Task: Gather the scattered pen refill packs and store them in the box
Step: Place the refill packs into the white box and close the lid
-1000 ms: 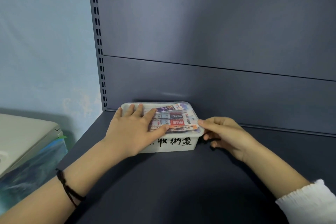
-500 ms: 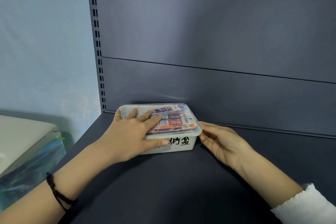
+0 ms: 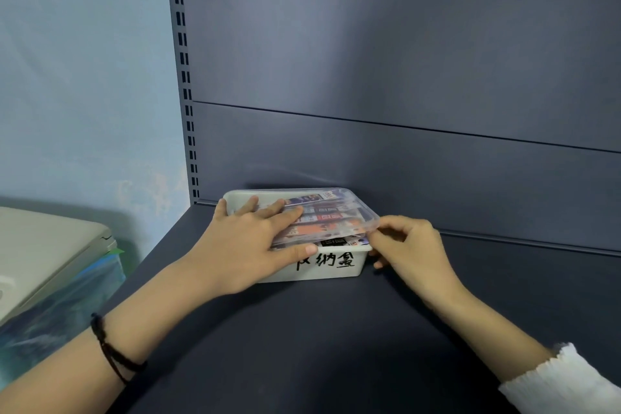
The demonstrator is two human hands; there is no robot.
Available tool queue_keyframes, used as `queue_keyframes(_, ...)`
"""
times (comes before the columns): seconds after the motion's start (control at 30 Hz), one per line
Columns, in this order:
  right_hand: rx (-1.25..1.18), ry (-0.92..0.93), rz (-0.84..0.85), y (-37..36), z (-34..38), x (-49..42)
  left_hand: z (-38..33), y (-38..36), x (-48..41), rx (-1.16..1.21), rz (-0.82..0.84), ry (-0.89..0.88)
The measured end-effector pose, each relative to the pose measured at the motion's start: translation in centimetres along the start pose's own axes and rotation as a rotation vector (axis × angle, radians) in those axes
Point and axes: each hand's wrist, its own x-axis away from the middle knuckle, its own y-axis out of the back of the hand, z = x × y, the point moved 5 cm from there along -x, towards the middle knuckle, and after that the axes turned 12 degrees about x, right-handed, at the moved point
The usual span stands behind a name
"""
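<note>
dark shelf [image 3: 319, 346] — its slotted upright [image 3: 184, 77] rises at the back-left corner; left of the shelf, a beige lid [image 3: 43, 252] over blue plastic [image 3: 67, 312].

One head-worn wide-angle view, facing forward and down onto the dark shelf [image 3: 336, 346]. Close in: storage box [image 3: 349, 270] mid-frame, back panel [image 3: 403, 161] right behind.

Soft, cool light, rather dim, fell from above: a pale sheen spread down the dark back panel [image 3: 386, 44] and faded toward the corners. The clear lid [image 3: 339, 208] caught a milky glare, veiling the print beneath. Faint shadows pooled on the shelf [image 3: 302, 346] under both forearms [image 3: 151, 312]. The right hand [image 3: 413, 249] looked slightly smeared at its fingertips [image 3: 378, 236], and the slotted upright [image 3: 183, 77] leaned, bent by the wide lens. Everything was a touch soft.
</note>
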Motion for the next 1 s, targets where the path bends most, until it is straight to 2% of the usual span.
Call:
queue_keyframes(0.07, 0.206, 0.152, 0.035, -0.2, 0.6, -0.1, 0.1, 0.0, -0.1, 0.002, 0.003, 0.0)
queue_keyframes(0.1, 0.238, 0.172, 0.075, -0.3, 0.5, -0.1, 0.1, 0.0, -0.1, 0.002, 0.006, -0.004)
queue_keyframes(0.13, 0.172, 0.123, 0.128, -0.3, 0.3, -0.2, 0.1, 0.0, -0.1, 0.005, 0.01, -0.006)
queue_keyframes(0.2, -0.161, -0.077, 0.23, -0.2, -0.2, -0.2, 0.1, 0.0, 0.0, 0.029, 0.023, -0.005)
queue_keyframes(0.23, -0.323, -0.171, 0.252, -0.1, -0.5, -0.1, 0.0, 0.1, 0.1, 0.041, 0.027, -0.007)
queue_keyframes(0.3, -0.5, -0.294, 0.221, 0.6, -1.1, -0.4, -0.1, 0.2, 0.2, 0.044, 0.029, -0.016)
queue_keyframes(0.5, -0.628, -0.345, 0.255, 0.3, -2.0, -0.7, 0.1, 0.0, 0.1, 0.05, 0.008, -0.03)
queue_keyframes(0.6, -0.693, -0.362, 0.216, -0.3, -2.5, -0.7, 0.1, 0.1, 0.1, 0.058, -0.006, -0.032)
queue_keyframes(0.83, -0.624, -0.418, 0.161, -1.8, -2.9, -1.4, 0.1, 0.0, 0.1, 0.054, -0.016, -0.026)
queue_keyframes(1.0, -0.375, -0.245, 0.018, -0.8, -1.9, -1.0, 0.1, -0.1, -0.1, 0.033, -0.024, -0.019)
